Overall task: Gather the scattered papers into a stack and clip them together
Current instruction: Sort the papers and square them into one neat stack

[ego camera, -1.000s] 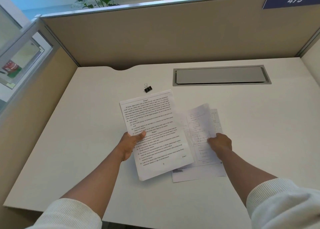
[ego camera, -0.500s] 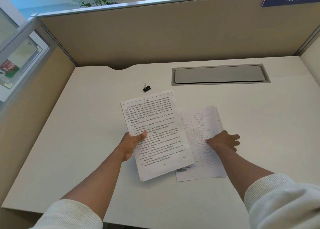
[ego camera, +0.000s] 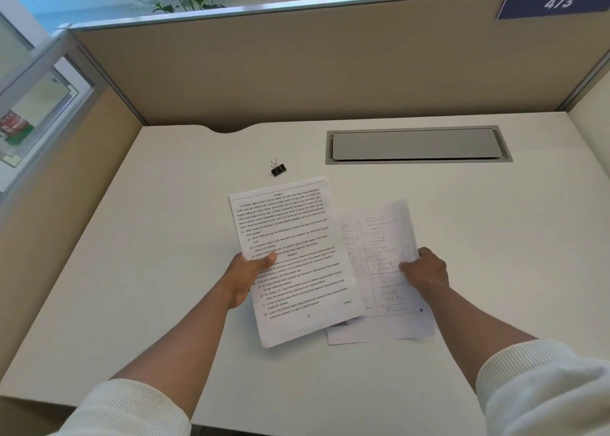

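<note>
My left hand [ego camera: 246, 278] grips a printed text sheet [ego camera: 297, 257] by its left edge, thumb on top, holding it tilted over the white desk [ego camera: 165, 237]. To its right my right hand [ego camera: 425, 270] pinches a faintly printed sheet [ego camera: 379, 254] at its right edge, lifting it off the desk. Another white sheet [ego camera: 379, 333] lies flat under both, its lower edge showing. A small black binder clip [ego camera: 278, 168] sits on the desk just beyond the text sheet, apart from both hands.
A grey cable-tray lid [ego camera: 417, 145] is set into the desk at the back right. Beige partition walls [ego camera: 297, 72] close the desk at the back and both sides. A glass panel [ego camera: 36, 105] stands at the left.
My right hand went from lying flat with fingers spread on the right sheet to pinching its right edge and lifting it. My left hand keeps holding the text sheet in place.
</note>
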Motion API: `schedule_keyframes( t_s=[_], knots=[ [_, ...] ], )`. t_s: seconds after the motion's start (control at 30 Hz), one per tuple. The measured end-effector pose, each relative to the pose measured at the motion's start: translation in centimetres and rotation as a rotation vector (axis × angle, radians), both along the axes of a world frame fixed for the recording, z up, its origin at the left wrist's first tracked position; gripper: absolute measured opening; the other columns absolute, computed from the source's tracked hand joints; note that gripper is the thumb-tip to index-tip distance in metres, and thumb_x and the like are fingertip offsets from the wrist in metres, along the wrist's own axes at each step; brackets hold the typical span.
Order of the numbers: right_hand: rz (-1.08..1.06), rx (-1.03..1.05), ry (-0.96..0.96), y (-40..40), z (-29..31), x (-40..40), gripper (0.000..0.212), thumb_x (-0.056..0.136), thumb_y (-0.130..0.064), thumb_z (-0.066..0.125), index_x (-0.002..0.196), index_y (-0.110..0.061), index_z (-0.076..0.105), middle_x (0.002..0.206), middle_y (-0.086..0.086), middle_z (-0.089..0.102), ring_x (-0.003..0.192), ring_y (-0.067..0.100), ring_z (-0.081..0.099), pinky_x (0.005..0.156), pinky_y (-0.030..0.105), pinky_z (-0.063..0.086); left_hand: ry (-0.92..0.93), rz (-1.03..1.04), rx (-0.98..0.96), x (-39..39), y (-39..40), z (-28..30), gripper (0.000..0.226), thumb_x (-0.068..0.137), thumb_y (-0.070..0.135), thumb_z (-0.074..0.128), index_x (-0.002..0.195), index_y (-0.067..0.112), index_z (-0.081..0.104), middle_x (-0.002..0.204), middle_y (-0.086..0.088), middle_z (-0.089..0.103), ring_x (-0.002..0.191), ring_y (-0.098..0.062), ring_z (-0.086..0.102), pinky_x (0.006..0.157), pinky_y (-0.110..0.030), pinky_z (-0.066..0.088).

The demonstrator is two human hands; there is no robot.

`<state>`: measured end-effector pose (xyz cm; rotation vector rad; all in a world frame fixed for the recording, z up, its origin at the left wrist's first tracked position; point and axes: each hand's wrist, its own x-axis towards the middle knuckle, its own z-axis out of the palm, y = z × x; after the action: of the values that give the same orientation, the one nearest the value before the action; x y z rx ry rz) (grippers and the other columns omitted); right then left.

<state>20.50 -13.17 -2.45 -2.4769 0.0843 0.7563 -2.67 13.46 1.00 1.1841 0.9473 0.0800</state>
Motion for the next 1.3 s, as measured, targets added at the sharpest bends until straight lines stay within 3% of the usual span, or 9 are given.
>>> schedule_keyframes(
  t_s=[0.17, 0.27, 0.43, 0.67, 0.83, 0.9, 1.13, 1.23, 1.3],
  knots=[
    [-0.025, 0.049, -0.100, -0.7, 0.1, 0.6, 0.013, 0.087, -0.015, 0.049, 0.093, -0.015, 0.060, 0.097, 0.013, 0.064, 0.077, 0.032, 0.055, 0.056, 0.027, 0.041, 0.010, -0.010, 0.001, -0.1, 0.1, 0.1, 0.034, 0.088, 0.015, 0.073, 0.122, 0.017, 0.067, 0.120, -0.006, 0.073, 0.112, -0.027, 0.069, 0.096, -0.046, 0.054],
    [-0.138, 0.126, -0.160, -1.1, 0.1, 1.6, 0.015, 0.090, -0.017, 0.050, 0.097, -0.014, 0.063, 0.098, 0.014, 0.064, 0.079, 0.030, 0.052, 0.062, 0.028, 0.037, 0.015, -0.012, -0.001, -0.2, 0.3, 0.1, 0.041, 0.088, 0.014, 0.073, 0.128, 0.014, 0.064, 0.122, -0.007, 0.072, 0.113, -0.028, 0.068, 0.100, -0.050, 0.052],
    [-0.413, 0.233, -0.213, -1.3, 0.2, 3.1, 0.024, 0.089, -0.018, 0.053, 0.108, -0.010, 0.067, 0.111, 0.017, 0.067, 0.094, 0.035, 0.061, 0.074, 0.030, 0.042, 0.037, -0.012, -0.003, -0.7, 0.8, 0.1, 0.045, 0.088, 0.014, 0.073, 0.131, 0.012, 0.062, 0.123, -0.008, 0.071, 0.115, -0.030, 0.067, 0.103, -0.052, 0.049],
    [-0.717, 0.503, -0.135, -1.4, 0.2, 3.6, 0.008, 0.083, -0.016, 0.055, 0.084, -0.014, 0.064, 0.101, 0.006, 0.067, 0.077, 0.025, 0.057, 0.076, 0.026, 0.046, 0.053, -0.025, -0.017, -1.0, 0.9, 0.1, 0.041, 0.088, 0.013, 0.073, 0.128, 0.014, 0.064, 0.120, -0.006, 0.073, 0.112, -0.029, 0.068, 0.101, -0.050, 0.051],
    [-0.874, 0.557, -0.061, -2.0, 0.8, 3.6, 0.006, 0.086, -0.016, 0.054, 0.084, -0.015, 0.060, 0.095, -0.001, 0.059, 0.074, 0.023, 0.054, 0.072, 0.026, 0.044, 0.075, -0.041, -0.012, -1.4, 1.1, 0.1, 0.041, 0.088, 0.012, 0.073, 0.128, 0.013, 0.064, 0.120, -0.008, 0.073, 0.110, -0.031, 0.069, 0.099, -0.055, 0.052],
    [-0.816, 0.589, -0.030, -2.0, 0.9, 3.4, 0.007, 0.088, -0.016, 0.055, 0.084, -0.014, 0.061, 0.094, 0.002, 0.059, 0.071, 0.022, 0.053, 0.065, 0.025, 0.044, 0.088, -0.044, -0.010, -1.4, 1.0, 0.1, 0.041, 0.088, 0.011, 0.073, 0.128, 0.012, 0.064, 0.121, -0.009, 0.072, 0.110, -0.033, 0.069, 0.099, -0.056, 0.051],
    [-0.467, 0.707, 0.122, -0.5, 1.6, 2.4, 0.012, 0.094, -0.021, 0.061, 0.105, -0.019, 0.066, 0.102, -0.002, 0.067, 0.086, 0.018, 0.066, 0.079, 0.030, 0.053, 0.102, -0.082, -0.025, -0.5, 0.1, 0.4, 0.044, 0.087, 0.012, 0.074, 0.129, 0.009, 0.063, 0.121, -0.012, 0.072, 0.111, -0.035, 0.068, 0.098, -0.059, 0.051],
    [-0.310, 0.733, 0.199, 0.4, 1.8, 1.9, 0.010, 0.094, -0.020, 0.061, 0.100, -0.020, 0.069, 0.096, -0.006, 0.071, 0.082, 0.013, 0.069, 0.060, 0.023, 0.056, 0.076, -0.098, -0.026, 0.1, -0.2, 0.5, 0.040, 0.088, 0.011, 0.073, 0.128, 0.009, 0.064, 0.119, -0.014, 0.073, 0.108, -0.037, 0.069, 0.095, -0.060, 0.052],
    [-0.239, 0.776, 0.258, 1.1, 1.8, 1.5, 0.011, 0.094, -0.017, 0.061, 0.100, -0.020, 0.070, 0.097, -0.004, 0.074, 0.084, 0.015, 0.070, 0.063, 0.026, 0.059, 0.059, -0.089, -0.035, 0.5, -0.4, 0.7, 0.038, 0.089, 0.010, 0.071, 0.126, 0.009, 0.064, 0.117, -0.015, 0.073, 0.106, -0.037, 0.070, 0.092, -0.060, 0.054]
  ],
)
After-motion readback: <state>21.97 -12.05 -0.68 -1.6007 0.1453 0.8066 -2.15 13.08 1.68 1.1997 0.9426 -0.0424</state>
